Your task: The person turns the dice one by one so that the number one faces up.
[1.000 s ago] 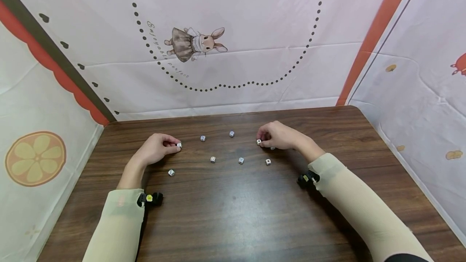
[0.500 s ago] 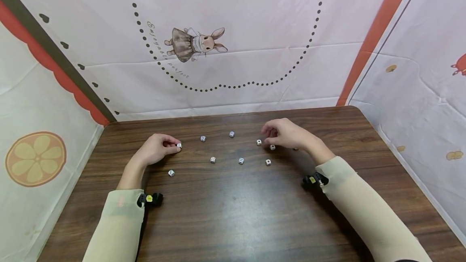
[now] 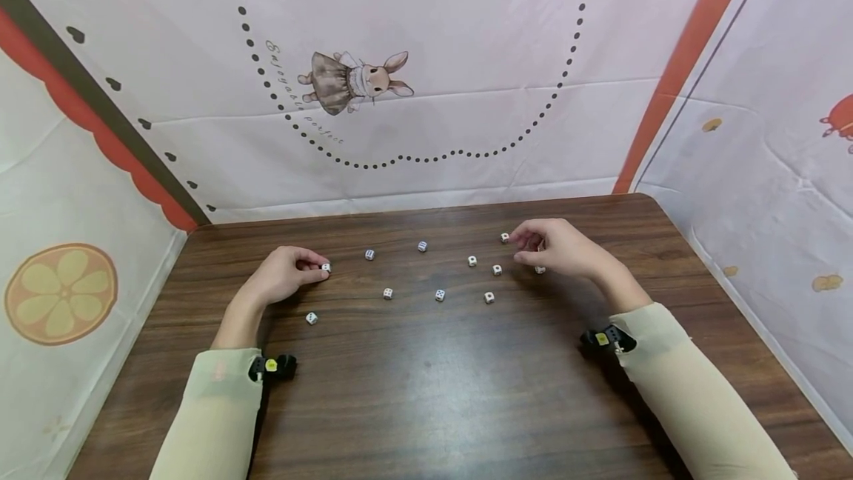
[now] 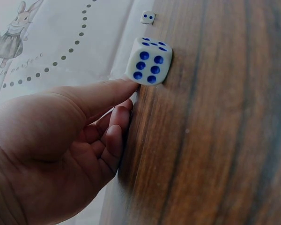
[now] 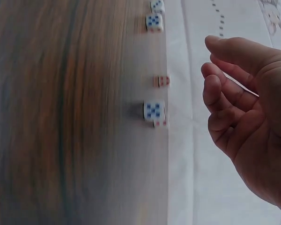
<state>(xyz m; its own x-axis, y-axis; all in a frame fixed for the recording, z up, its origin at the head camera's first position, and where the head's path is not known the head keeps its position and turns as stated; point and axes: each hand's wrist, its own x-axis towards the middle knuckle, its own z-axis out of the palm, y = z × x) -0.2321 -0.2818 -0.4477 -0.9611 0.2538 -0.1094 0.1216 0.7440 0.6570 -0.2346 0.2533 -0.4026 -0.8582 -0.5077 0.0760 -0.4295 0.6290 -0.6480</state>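
Several white dice (image 3: 440, 295), round-cornered, spotted blue and red

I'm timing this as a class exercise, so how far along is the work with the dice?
Looks done: several dice are out on the table, spaced apart. In hand: the left hand holds a die; the right hand is beside other dice, with nothing in its grip. Probably left: placing the held die, and perhaps handling loose ones, like the nearest die, which neither hand touches.
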